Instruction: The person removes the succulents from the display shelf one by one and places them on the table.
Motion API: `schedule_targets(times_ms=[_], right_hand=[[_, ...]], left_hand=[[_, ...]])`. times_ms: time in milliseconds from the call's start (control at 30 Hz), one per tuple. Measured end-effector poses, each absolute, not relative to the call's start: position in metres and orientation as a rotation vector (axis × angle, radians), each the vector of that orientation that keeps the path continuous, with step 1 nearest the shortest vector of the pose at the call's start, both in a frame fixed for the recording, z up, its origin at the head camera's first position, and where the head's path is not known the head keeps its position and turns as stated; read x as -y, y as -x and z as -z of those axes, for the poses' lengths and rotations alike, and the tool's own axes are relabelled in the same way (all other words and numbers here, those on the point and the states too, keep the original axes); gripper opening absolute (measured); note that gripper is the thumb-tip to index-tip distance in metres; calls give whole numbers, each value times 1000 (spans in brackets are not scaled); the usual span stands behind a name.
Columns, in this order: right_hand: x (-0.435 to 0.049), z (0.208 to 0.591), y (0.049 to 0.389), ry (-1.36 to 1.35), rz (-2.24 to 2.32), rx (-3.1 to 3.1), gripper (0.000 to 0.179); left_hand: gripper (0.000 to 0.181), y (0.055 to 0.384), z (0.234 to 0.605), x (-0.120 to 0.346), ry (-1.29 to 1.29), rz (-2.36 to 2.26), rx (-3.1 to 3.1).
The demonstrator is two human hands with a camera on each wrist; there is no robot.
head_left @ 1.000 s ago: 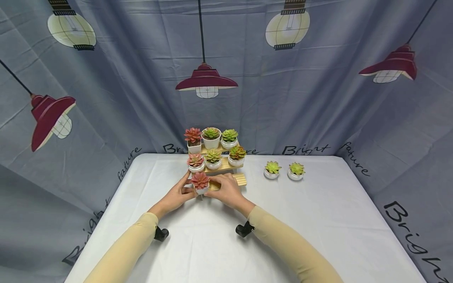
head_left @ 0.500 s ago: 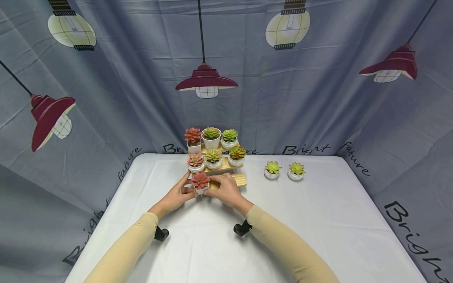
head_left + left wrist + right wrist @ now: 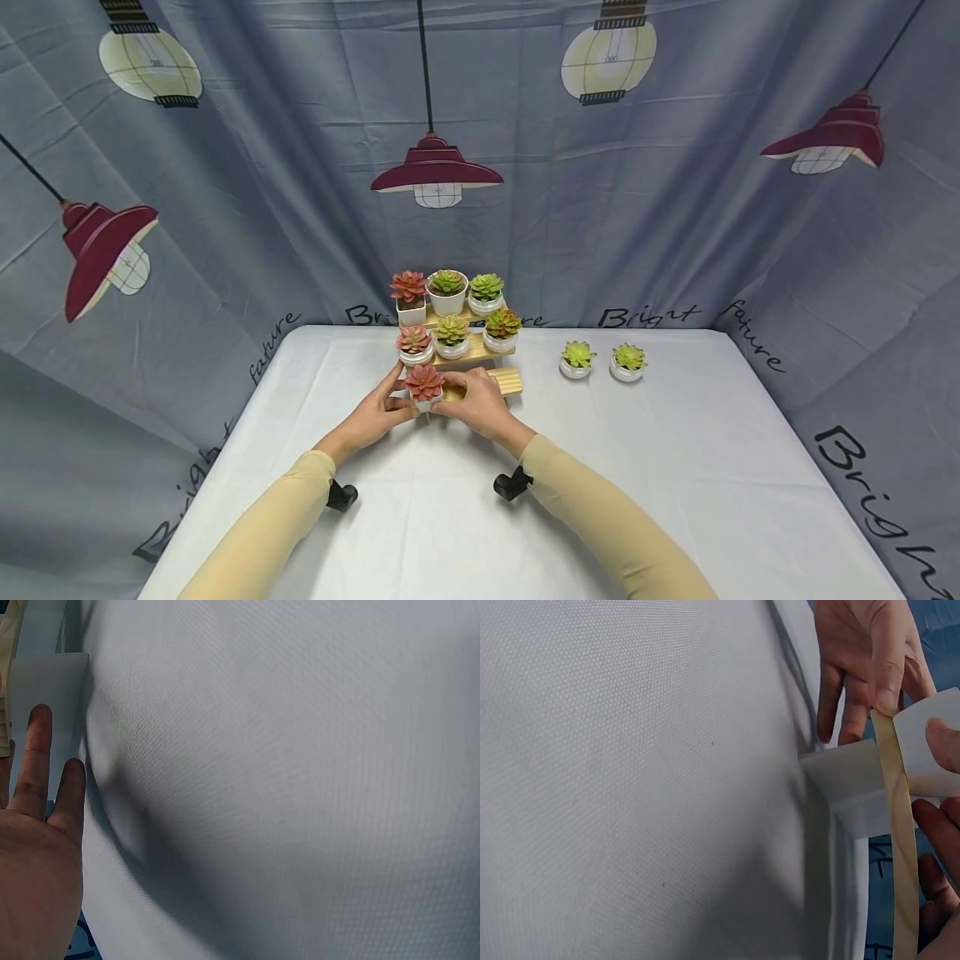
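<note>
The red potted succulent [image 3: 424,383] is held at the left end of the lowest wooden tier [image 3: 509,381], pinched by the right hand [image 3: 484,408], apparently so it sits squarely on that narrow tier. The left hand [image 3: 375,414] is placed beside it, outer fingers [image 3: 34,761] stretched along the white side panel [image 3: 67,681], perhaps for steadying; whether that succulent is also gripped there cannot be told.

Grey-blue curtain [image 3: 300,208], printed red lamps [image 3: 437,173], behind white table [image 3: 675,475].
</note>
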State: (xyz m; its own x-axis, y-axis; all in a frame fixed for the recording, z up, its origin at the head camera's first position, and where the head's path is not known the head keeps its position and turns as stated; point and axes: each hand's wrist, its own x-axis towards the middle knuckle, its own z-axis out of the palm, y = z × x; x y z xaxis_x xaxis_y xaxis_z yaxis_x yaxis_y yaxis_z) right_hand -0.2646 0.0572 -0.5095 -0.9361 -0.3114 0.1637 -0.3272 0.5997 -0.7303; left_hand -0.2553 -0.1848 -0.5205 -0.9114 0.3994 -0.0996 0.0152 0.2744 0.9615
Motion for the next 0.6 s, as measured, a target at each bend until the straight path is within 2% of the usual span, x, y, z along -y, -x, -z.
schedule_targets(times_ms=[600], right_hand=[[-57,506,262,-567,-1312,2800,64]], left_hand=[[101,255,521,185,-378,-1676,-2234]])
